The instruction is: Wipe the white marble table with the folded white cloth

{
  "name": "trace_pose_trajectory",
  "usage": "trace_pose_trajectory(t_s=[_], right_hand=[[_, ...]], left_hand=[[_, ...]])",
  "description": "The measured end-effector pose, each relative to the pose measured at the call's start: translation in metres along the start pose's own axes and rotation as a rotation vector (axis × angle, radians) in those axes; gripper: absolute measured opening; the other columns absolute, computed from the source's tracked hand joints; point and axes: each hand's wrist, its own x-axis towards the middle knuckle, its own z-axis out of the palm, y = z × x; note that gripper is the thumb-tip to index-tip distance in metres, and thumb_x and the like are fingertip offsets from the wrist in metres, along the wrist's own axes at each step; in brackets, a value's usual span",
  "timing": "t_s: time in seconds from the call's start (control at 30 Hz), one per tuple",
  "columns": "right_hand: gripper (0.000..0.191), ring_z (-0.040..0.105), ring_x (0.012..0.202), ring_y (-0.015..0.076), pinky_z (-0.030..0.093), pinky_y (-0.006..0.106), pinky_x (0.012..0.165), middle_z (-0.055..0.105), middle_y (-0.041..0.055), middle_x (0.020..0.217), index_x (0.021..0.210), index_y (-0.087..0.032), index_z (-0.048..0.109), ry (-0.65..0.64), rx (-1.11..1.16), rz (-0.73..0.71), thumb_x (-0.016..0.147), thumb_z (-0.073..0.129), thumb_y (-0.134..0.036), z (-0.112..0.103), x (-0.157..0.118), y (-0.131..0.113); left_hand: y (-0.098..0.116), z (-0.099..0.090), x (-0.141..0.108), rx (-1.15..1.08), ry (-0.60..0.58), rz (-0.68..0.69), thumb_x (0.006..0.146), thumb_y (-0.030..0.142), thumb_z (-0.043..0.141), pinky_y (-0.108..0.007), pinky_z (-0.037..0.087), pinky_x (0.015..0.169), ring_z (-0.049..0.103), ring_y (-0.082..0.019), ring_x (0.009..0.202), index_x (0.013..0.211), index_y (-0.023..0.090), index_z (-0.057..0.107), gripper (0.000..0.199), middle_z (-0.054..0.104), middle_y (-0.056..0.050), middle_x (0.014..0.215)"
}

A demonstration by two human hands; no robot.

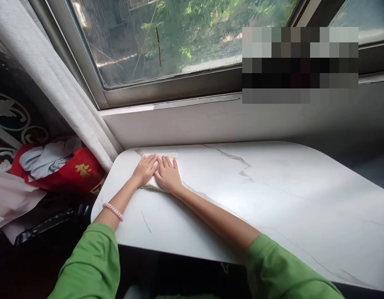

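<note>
A white cloth (155, 184) lies on the white marble-patterned tabletop (229, 178), towards its left end. My left hand (145, 169) rests flat on the cloth with its fingers stretched forward. Right beside it, my right hand (167, 173) presses flat on the same cloth, fingers a little spread. The two hands touch at the thumbs and cover most of the cloth, so only its near edge and a strip beyond the fingers show. A pink coiled band (113, 211) circles my left wrist.
Behind the table stands a low wall below a framed window (185, 41). A white curtain (55, 70) hangs at the left, near the table's corner. Beside it sits a red bag (82, 172) with pale clothes (48, 158) in it. A blurred patch hides part of the upper right.
</note>
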Motion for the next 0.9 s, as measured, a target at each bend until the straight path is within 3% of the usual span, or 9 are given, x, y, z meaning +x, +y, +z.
trace_pose_trajectory(t_s=[0.17,0.33,0.53,0.7,0.9], right_hand=[[0.059,0.016,0.143,0.0291,0.006,0.052,0.114,0.024,0.0188,0.153,0.147,-0.003,0.027,-0.018,-0.037,-0.029,0.095,0.024,-0.031,-0.005,-0.063,-0.023],[0.058,0.017,0.142,0.0311,0.008,0.055,0.114,0.027,0.0190,0.152,0.145,-0.001,0.030,-0.019,-0.057,-0.169,0.095,0.024,-0.030,-0.011,-0.120,-0.043],[0.058,0.019,0.142,0.0322,0.010,0.056,0.114,0.029,0.0186,0.151,0.145,-0.001,0.032,-0.013,-0.022,-0.279,0.094,0.027,-0.029,-0.013,-0.158,-0.066],[0.059,0.019,0.141,0.0327,0.008,0.059,0.113,0.032,0.0193,0.150,0.144,-0.002,0.033,-0.021,0.005,-0.277,0.093,0.027,-0.030,-0.007,-0.143,-0.075],[0.062,0.018,0.142,0.0324,0.006,0.058,0.112,0.027,0.0223,0.151,0.145,0.001,0.028,-0.045,0.009,-0.193,0.093,0.024,-0.032,0.013,-0.060,-0.078]], left_hand=[[0.025,-0.010,-0.059,-0.016,-0.033,0.025,0.096,0.028,0.029,-0.037,0.014,0.118,0.029,-0.014,0.139,0.139,0.017,0.041,0.046,0.039,-0.006,0.148],[0.053,-0.020,-0.128,-0.031,0.004,-0.004,0.097,0.028,0.029,-0.040,0.015,0.118,0.028,-0.016,0.140,0.140,0.014,0.038,0.047,0.037,-0.008,0.149],[0.068,-0.031,-0.185,-0.032,0.020,-0.080,0.097,0.028,0.028,-0.042,0.015,0.118,0.026,-0.017,0.141,0.142,0.014,0.036,0.048,0.036,-0.009,0.150],[0.050,-0.033,-0.181,-0.034,-0.003,-0.080,0.096,0.028,0.030,-0.042,0.016,0.118,0.028,-0.017,0.140,0.142,0.016,0.036,0.048,0.038,-0.009,0.149],[-0.017,-0.027,-0.112,-0.017,-0.022,-0.079,0.095,0.027,0.030,-0.037,0.015,0.118,0.029,-0.015,0.139,0.138,0.015,0.041,0.047,0.040,-0.008,0.147]])
